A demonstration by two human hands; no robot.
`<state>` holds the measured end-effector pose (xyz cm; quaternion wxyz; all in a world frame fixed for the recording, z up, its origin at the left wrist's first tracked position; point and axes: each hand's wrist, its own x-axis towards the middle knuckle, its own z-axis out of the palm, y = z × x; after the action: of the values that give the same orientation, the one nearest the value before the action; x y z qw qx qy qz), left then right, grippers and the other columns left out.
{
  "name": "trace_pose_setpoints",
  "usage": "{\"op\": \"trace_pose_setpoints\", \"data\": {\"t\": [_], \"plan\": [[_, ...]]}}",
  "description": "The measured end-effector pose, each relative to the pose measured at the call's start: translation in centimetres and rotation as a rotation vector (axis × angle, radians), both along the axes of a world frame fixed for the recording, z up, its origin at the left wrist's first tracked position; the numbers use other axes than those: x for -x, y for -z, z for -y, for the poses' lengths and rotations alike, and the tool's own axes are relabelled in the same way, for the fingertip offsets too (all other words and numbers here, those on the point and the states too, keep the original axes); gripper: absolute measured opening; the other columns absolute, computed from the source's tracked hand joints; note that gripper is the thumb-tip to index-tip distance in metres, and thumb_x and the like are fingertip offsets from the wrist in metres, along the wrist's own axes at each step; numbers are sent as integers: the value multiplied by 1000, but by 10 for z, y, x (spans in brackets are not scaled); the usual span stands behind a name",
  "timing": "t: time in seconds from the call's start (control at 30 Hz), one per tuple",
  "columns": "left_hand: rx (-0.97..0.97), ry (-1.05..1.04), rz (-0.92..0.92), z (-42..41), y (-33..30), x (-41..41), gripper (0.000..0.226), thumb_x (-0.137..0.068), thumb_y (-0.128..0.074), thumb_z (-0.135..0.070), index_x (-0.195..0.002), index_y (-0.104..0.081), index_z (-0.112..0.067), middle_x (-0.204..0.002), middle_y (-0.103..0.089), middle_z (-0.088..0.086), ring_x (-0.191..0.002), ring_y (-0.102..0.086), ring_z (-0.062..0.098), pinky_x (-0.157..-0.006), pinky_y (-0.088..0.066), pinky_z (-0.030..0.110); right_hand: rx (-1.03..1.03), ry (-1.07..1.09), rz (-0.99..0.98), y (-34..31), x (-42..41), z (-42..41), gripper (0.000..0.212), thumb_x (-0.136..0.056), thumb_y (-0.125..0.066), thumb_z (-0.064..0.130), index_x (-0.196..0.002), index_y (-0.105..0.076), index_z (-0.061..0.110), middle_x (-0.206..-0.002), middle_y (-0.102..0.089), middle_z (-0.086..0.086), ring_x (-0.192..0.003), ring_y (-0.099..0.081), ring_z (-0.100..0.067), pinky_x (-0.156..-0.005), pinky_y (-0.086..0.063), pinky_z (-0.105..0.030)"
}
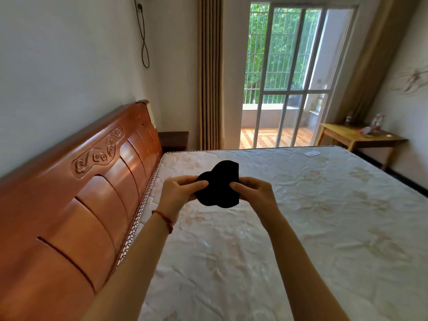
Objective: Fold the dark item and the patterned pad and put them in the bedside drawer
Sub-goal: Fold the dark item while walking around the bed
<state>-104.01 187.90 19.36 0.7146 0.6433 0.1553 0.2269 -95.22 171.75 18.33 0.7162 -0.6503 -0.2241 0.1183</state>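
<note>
One dark item [217, 185], long axis tilted up-right, pinched between my left hand [178, 191] and right hand [253, 192] above the mattress [301, 216].

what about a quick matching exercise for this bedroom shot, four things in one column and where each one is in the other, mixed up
Things:
1. dark item
2. bedside cabinet
3. yellow side table
4. black cable

Places:
A. hanging down the wall above the headboard
B. by the far right wall, beyond the mattress
C. held up over the mattress between the left hand and the right hand
D. in the far corner, past the end of the headboard, next to the curtain

Pairs: 1-C, 2-D, 3-B, 4-A
</note>
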Motion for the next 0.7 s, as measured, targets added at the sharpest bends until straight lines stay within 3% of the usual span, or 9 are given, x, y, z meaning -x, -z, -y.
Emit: {"op": "trace_pose_setpoints", "data": {"t": [0.27, 0.47, 0.6, 0.7], "plan": [[60, 116, 36, 78, 5, -28, 18, -73, -70, 0, -91, -70, -3, -76, -73, 3, -71, -71, 16, -61, -56, 21, -37, 158, -23, 1, -2, 87, 17, -78, -70, 7, -95, -70, 6, -82, -71, -4, -73, -70, -10, -66, -55, -18], [75, 195, 62, 158, 7, -46, 14, -73, -70, -2, -86, -71, -7, -75, -74, 3, -72, -71, 17, -61, -56, 21, -54, 276, -31, 3, -4, 167, 21, -78, -70, 7, -98, -70, 2, -83, -72, -7, -76, -71, -15, -70, -57, -22], [93, 213, 48, 219, 12, -58, 16, -72, -72, -4, -88, -71, -7, -85, -72, 10, -75, -71, 21, -64, -57, 23, -53, 339, -63, 6, -3, 228, 12, -78, -70, 8, -90, -72, 9, -78, -72, -3, -74, -71, -15, -69, -58, -24], [95, 258, 45, 270, 16, -67, 17, -72, -72, -6, -90, -71, -6, -87, -72, 12, -77, -71, 22, -67, -58, 25, -51, 400, -72, 8, -3, 278, 19, -78, -70, 8, -96, -71, 4, -80, -72, -5, -73, -70, -15, -67, -57, -23]]}}
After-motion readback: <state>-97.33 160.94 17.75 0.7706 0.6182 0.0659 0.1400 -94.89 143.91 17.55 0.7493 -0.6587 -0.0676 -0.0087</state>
